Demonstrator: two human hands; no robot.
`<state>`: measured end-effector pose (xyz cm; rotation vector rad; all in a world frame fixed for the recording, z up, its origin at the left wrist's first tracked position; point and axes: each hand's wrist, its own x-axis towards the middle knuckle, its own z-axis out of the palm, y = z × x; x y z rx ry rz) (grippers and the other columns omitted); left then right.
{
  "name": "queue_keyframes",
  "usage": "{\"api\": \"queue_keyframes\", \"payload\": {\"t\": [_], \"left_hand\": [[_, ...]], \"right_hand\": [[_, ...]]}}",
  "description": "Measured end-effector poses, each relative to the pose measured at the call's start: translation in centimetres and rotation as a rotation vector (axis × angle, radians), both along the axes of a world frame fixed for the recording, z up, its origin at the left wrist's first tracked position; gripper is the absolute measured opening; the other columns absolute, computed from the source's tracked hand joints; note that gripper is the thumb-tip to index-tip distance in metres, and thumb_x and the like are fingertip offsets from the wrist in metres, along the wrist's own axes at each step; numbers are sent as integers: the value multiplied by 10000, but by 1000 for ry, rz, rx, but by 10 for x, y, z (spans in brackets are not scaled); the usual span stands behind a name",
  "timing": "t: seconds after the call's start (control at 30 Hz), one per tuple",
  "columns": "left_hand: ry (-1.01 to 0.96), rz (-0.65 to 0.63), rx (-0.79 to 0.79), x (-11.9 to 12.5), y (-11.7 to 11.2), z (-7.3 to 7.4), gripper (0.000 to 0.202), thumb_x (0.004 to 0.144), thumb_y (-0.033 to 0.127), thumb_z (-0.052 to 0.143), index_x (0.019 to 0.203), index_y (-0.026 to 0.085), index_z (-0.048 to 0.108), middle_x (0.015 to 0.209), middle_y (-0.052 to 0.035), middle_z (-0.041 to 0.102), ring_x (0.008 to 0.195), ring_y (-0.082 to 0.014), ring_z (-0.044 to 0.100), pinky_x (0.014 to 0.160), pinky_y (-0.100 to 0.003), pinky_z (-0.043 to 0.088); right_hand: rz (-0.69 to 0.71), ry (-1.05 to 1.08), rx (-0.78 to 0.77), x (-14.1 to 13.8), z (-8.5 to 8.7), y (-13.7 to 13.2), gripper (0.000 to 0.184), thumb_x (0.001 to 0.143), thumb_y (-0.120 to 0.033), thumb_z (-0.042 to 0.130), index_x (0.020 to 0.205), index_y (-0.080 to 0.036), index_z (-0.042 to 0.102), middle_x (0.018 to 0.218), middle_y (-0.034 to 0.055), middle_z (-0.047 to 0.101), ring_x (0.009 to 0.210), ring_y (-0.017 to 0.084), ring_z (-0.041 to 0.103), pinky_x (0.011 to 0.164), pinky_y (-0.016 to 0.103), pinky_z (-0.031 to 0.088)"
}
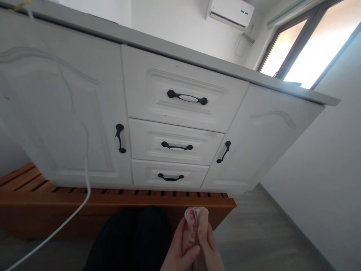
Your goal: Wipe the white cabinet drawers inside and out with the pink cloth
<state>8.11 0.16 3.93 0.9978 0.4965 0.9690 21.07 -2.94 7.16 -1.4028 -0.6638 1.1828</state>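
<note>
While the L hand (180, 251) & R hand (209, 246) both grip the red-patterned cloth (191, 227), held up near the wooden frame (56, 210), the step's prob. two-handed handling; next move likely calls for an even grip. Beyond: white cabinet (180, 117), drawers shut.

White cabinet (172, 120), brown slatted wood (50, 216) along its foot.
Bright light fills a dark-framed window (310, 43), upper right; an air conditioner (231, 13) hangs on the white wall (172, 28); grey floor (262, 233) below.
</note>
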Motion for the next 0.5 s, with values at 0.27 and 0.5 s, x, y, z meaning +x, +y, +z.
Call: {"api": "queue_keyframes", "payload": {"t": [0.27,0.5], "left_hand": [[12,171,-333,-5,-2,16,762,688,525,807,1314,202,516,1455,-147,534,1384,-326,461,1186,-463,354],[177,121,-200,-9,-9,22,561,887,556,574,1359,256,548,1496,-79,506,1396,-265,453,1196,-419,347]], "right_hand": [[-31,-328,-28,-1,24,-11,467,742,-548,662,1008,-165,639,918,85,722,922,278,667,841,350,510],[-153,-451,-82,-15,27,-11,420,746,-484,649,1011,-159,636,933,100,730,904,288,692,794,339,528]]}}
